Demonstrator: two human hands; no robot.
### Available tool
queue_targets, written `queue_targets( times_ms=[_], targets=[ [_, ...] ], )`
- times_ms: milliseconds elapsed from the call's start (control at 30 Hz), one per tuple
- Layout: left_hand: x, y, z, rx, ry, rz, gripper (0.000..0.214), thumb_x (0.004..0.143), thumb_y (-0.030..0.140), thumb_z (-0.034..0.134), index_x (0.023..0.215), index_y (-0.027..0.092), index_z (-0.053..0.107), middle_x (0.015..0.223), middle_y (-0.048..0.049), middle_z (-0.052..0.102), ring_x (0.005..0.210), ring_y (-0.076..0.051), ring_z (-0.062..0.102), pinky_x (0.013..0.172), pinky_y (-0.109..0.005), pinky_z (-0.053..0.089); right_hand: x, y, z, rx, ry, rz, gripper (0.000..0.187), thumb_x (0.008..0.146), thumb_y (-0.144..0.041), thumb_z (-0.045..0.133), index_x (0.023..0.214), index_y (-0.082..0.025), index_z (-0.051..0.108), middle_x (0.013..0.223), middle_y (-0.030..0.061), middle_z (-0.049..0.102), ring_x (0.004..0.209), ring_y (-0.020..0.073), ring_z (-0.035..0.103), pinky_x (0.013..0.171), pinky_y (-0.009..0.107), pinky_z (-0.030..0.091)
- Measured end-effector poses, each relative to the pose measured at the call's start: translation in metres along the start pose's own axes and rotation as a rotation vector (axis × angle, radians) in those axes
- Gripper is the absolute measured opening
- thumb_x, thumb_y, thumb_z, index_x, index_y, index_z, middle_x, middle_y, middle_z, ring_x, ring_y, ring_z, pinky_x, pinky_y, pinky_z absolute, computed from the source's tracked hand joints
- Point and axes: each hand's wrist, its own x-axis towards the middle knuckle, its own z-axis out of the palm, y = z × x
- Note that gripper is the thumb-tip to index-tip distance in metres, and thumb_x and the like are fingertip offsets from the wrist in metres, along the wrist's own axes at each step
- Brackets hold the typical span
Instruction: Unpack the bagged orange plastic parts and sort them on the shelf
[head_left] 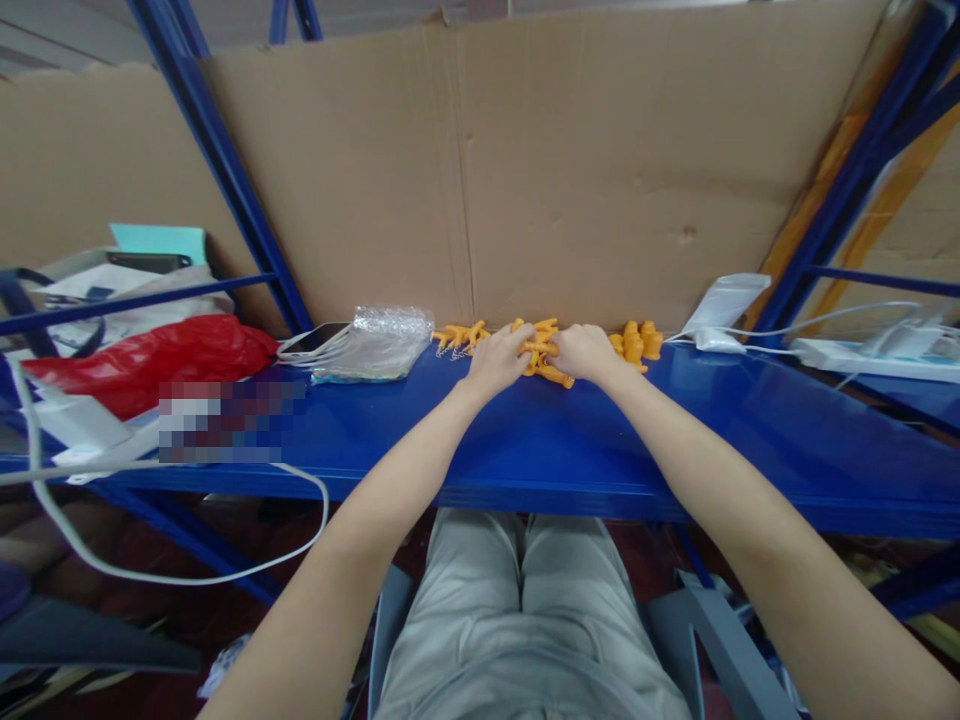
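Note:
Above the far side of the blue shelf, my left hand [498, 360] and my right hand [585, 350] are close together, fingers closed. Between them they grip a small orange plastic piece [541, 348], its exact kind too small to tell. More orange pieces [553, 375] lie under and behind my hands. To the left are branching orange pieces [457, 335] with thin metal chains. Beside my right hand stand chunkier orange pieces [636, 343], bunched together. My fingers hide part of the held piece.
A cardboard sheet [465, 170] backs the blue shelf [562, 440]. Left of the pieces lie a clear plastic packet [386, 345], a phone [319, 338] and a red bag [165, 360]. A white cable [225, 578] loops over the front edge. At right sits a white device [716, 325] with cables.

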Motion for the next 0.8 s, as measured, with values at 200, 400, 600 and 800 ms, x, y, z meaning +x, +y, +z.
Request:
queue_targets(
  times_ms=[200,400,600,800],
  targets=[
    [0.003,-0.002,0.006,-0.122,0.04,-0.032,0.026,0.082,0.01,0.053,0.102,0.022,0.065,0.096,-0.0045,0.07,0.1,-0.023,0.065,0.091,-0.035,0.048,-0.002,0.0,-0.004,-0.039,0.025,0.005,0.038,0.094,-0.028,0.043,0.114,-0.012,0.072,0.101,0.0207,0.075,0.102,0.0298,0.071,0.079,0.031,0.048],
    [0.004,-0.001,0.004,-0.149,-0.016,-0.065,0.025,0.081,0.01,0.054,0.101,0.02,0.064,0.095,-0.0059,0.071,0.099,-0.025,0.066,0.092,-0.038,0.048,-0.003,-0.001,-0.003,-0.032,0.02,0.009,0.038,0.094,-0.028,0.044,0.113,-0.012,0.072,0.102,0.0213,0.075,0.103,0.0303,0.071,0.08,0.032,0.048],
    [-0.002,-0.005,0.007,-0.166,0.004,0.04,0.051,0.083,0.006,0.049,0.132,0.022,0.052,0.13,-0.0085,0.063,0.121,-0.025,0.059,0.101,-0.04,0.047,-0.003,0.004,-0.001,-0.01,0.02,0.005,0.039,0.094,-0.029,0.044,0.116,-0.013,0.071,0.103,0.019,0.075,0.103,0.0283,0.07,0.08,0.031,0.048],
    [-0.002,-0.006,0.009,-0.213,0.052,0.046,0.059,0.083,0.007,0.046,0.14,0.02,0.044,0.137,-0.0106,0.058,0.124,-0.025,0.057,0.104,-0.039,0.047,-0.001,0.009,0.002,0.026,0.063,0.014,0.039,0.091,-0.03,0.047,0.12,-0.014,0.068,0.103,0.0174,0.075,0.101,0.0282,0.07,0.079,0.03,0.047]
  ],
)
